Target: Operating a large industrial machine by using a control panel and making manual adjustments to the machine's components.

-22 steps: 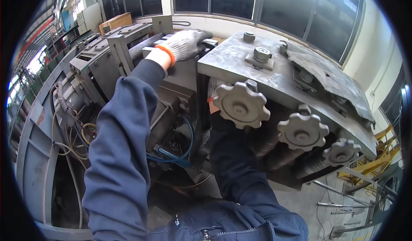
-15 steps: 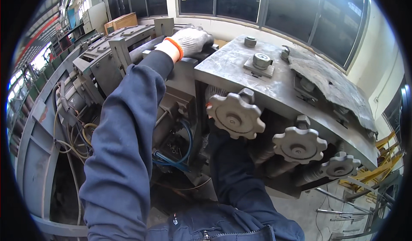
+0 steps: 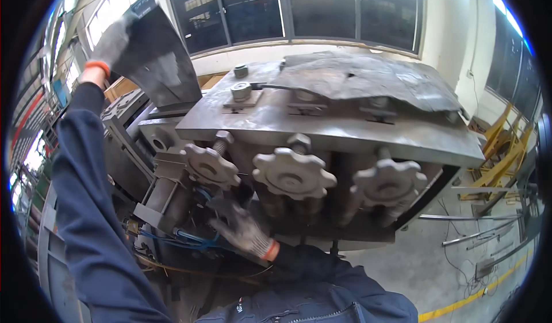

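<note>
My left hand [image 3: 112, 42], in a grey glove with an orange cuff, is raised at the upper left and closed on the edge of a dark metal sheet [image 3: 158, 64]. The sheet stands steeply tilted, its lower end down by the machine's rollers. My right hand [image 3: 246, 230], gloved alike, is below the row of lobed handwheels [image 3: 293, 174], beside blue hoses [image 3: 192, 238]. Its dark-coated fingers look apart and point up and left. I see nothing in it.
A thick steel top plate [image 3: 339, 126] with bolts carries a ragged metal sheet [image 3: 371, 78]. Yellow metal frames [image 3: 503, 144] stand on the right. Metal rods [image 3: 477, 231] and cables lie on the floor there. Dark windows [image 3: 322, 12] line the wall behind.
My left hand has risen up and left from the machine, now with the dark sheet tilted up in it. My right hand has come into sight below the handwheels. The view has shifted.
</note>
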`<action>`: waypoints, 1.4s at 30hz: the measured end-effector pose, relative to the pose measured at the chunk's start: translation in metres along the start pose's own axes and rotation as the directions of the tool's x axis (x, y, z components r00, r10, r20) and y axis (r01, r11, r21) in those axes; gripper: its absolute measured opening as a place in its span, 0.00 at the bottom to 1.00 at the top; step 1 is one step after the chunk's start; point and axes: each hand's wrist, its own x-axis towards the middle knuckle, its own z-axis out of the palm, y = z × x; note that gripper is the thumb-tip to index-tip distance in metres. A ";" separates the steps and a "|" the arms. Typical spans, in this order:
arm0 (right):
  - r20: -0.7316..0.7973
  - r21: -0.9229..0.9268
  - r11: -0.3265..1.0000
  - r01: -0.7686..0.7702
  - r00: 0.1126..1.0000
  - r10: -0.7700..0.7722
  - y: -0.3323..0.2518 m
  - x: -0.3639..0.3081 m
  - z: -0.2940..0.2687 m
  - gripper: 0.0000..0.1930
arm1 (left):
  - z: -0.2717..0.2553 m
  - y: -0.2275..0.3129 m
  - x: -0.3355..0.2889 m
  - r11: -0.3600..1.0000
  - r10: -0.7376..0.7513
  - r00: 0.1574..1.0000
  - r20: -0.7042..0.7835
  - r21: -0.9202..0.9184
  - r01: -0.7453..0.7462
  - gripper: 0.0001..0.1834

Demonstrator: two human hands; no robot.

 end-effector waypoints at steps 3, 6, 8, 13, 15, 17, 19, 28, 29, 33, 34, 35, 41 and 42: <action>0.098 -0.001 1.000 0.025 0.995 -0.025 -0.008 -0.057 -0.029 0.17 | -0.064 -0.061 0.048 0.991 0.017 0.963 -0.271 0.134 0.020 0.18; 0.118 -0.047 0.999 -0.010 0.993 0.015 -0.009 -0.104 -0.069 0.17 | -0.148 0.013 0.050 0.978 -0.204 0.833 -0.514 -0.137 0.155 0.13; 0.088 -0.126 0.987 -0.104 0.989 0.116 -0.007 -0.135 -0.089 0.16 | -0.171 0.090 0.038 0.940 -0.279 0.760 -0.586 -0.328 0.092 0.10; 0.218 -0.124 0.970 -0.211 0.948 0.234 -0.045 -0.171 -0.124 0.15 | -0.204 0.274 -0.024 0.884 0.054 0.853 -0.518 -0.373 -0.283 0.19; 0.254 -0.080 0.979 -0.189 0.946 0.204 -0.051 -0.181 -0.127 0.16 | -0.176 0.312 -0.039 0.768 0.344 0.677 -0.650 -0.220 -0.601 0.11; 0.327 -0.026 0.978 -0.208 0.923 0.204 -0.058 -0.187 -0.128 0.17 | -0.200 0.332 -0.088 0.706 0.459 0.867 -0.194 -0.512 -0.488 0.21; 0.375 -0.009 0.981 -0.195 0.909 0.184 -0.057 -0.193 -0.133 0.17 | -0.198 0.336 -0.105 0.650 0.488 0.869 -0.080 -0.630 -0.424 0.23; 0.791 0.096 0.991 -0.098 0.611 -0.017 -0.072 -0.242 -0.154 0.16 | -0.316 0.320 -0.278 0.883 -0.007 1.000 0.015 -0.470 0.013 0.22; 0.804 0.164 0.971 -0.174 0.594 -0.030 -0.059 -0.262 -0.166 0.16 | -0.329 0.340 -0.313 0.863 -0.121 0.992 -0.020 -0.495 0.095 0.21; 0.968 -0.029 0.898 -0.438 0.210 0.134 0.012 -0.314 -0.183 0.19 | -0.348 0.435 -0.498 0.586 -0.627 0.693 0.356 -0.371 0.720 0.21; 0.991 -0.047 0.876 -0.480 0.087 0.101 0.019 -0.331 -0.178 0.19 | -0.364 0.481 -0.564 0.471 -0.764 0.543 0.349 -0.273 0.839 0.21; 0.997 -0.072 0.851 -0.520 -0.024 0.069 0.018 -0.357 -0.173 0.19 | -0.395 0.539 -0.627 0.346 -0.866 0.389 0.315 -0.187 0.920 0.22; 0.862 -0.186 0.921 -0.342 -0.507 -0.014 0.038 -0.465 -0.195 0.20 | -0.568 0.990 -0.776 -0.531 -0.674 -0.695 0.249 0.490 0.691 0.17; 0.815 -0.172 0.953 -0.249 -0.580 -0.004 0.032 -0.477 -0.197 0.21 | -0.591 1.065 -0.779 -0.657 -0.499 -0.843 0.199 0.547 0.518 0.19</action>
